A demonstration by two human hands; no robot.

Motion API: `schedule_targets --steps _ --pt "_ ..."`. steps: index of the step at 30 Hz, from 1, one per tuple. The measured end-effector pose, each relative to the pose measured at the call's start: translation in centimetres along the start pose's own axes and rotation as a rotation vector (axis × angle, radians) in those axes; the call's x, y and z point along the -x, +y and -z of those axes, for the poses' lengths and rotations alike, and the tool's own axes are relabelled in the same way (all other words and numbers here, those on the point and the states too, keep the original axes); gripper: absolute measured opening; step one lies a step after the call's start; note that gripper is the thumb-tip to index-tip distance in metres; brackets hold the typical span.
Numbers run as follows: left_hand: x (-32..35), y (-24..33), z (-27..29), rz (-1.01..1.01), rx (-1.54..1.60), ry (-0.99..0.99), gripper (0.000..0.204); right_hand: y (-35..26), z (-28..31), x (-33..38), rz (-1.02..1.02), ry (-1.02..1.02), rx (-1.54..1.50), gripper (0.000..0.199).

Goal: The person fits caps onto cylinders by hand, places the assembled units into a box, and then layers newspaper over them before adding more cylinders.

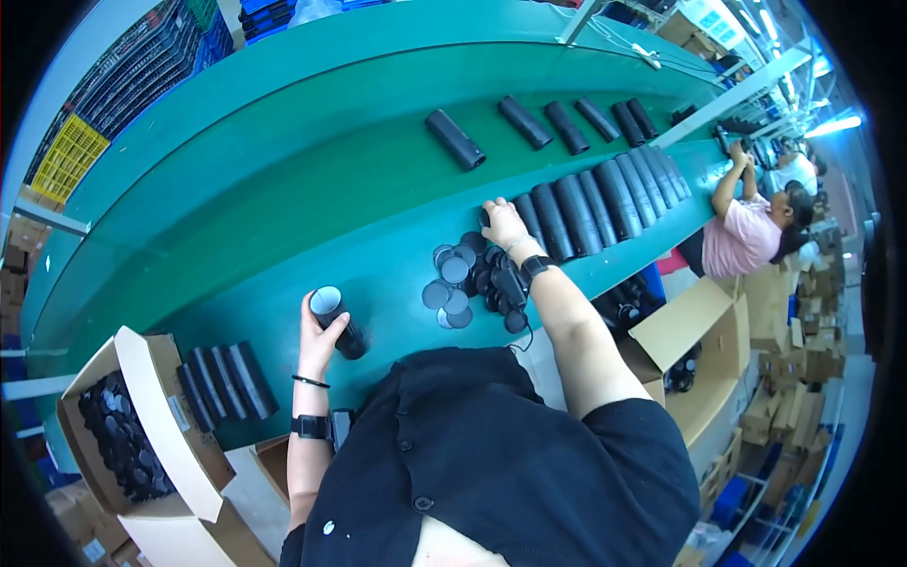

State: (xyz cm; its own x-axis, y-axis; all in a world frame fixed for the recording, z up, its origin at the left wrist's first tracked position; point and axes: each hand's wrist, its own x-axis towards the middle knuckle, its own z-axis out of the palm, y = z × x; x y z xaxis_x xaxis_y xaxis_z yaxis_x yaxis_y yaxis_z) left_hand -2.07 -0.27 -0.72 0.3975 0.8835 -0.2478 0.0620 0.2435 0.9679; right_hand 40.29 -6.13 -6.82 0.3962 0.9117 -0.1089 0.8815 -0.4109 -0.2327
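My left hand [316, 338] is closed around a black tube [351, 342], whose open, pale-lined end tilts up toward me. My right hand [505, 224] reaches over the bench, its fingers pinching a small black piece [486, 217] that is mostly hidden. Just below that hand lies a heap of black caps [493, 281]. Flat grey discs [455, 270] are scattered at the heap's left side. A long row of black tubes [573, 210] lies side by side to the right of my right hand.
Spaced-out tubes [455, 140] lie on the darker green strip beyond the bench [378, 255]. At the left, several tubes [227, 383] lie near a cardboard box [156, 406] of black discs. Another open box [723, 364] stands at the right. A person in pink [746, 231] works farther along.
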Motion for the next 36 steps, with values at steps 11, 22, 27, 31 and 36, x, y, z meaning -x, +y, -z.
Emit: schedule_targets --steps 11,22,27,31,36 --pt "0.9 1.5 -0.3 -0.185 -0.055 -0.005 0.062 -7.0 3.5 8.3 -0.022 0.043 -0.2 0.049" --pt "2.7 0.5 7.5 -0.289 -0.094 0.541 0.057 -4.2 1.8 10.6 0.179 0.093 -0.275 0.031" --pt "2.7 1.1 7.1 -0.386 -0.386 0.486 0.066 -3.8 3.5 13.4 0.269 0.114 -0.394 0.023" --pt "3.2 0.3 7.6 -0.32 -0.333 0.563 0.062 -3.1 2.9 14.0 0.262 0.037 -0.389 0.022" --pt "4.1 0.2 9.8 -0.265 -0.304 0.565 0.061 -4.4 2.5 14.5 0.269 -0.021 -0.42 0.023"
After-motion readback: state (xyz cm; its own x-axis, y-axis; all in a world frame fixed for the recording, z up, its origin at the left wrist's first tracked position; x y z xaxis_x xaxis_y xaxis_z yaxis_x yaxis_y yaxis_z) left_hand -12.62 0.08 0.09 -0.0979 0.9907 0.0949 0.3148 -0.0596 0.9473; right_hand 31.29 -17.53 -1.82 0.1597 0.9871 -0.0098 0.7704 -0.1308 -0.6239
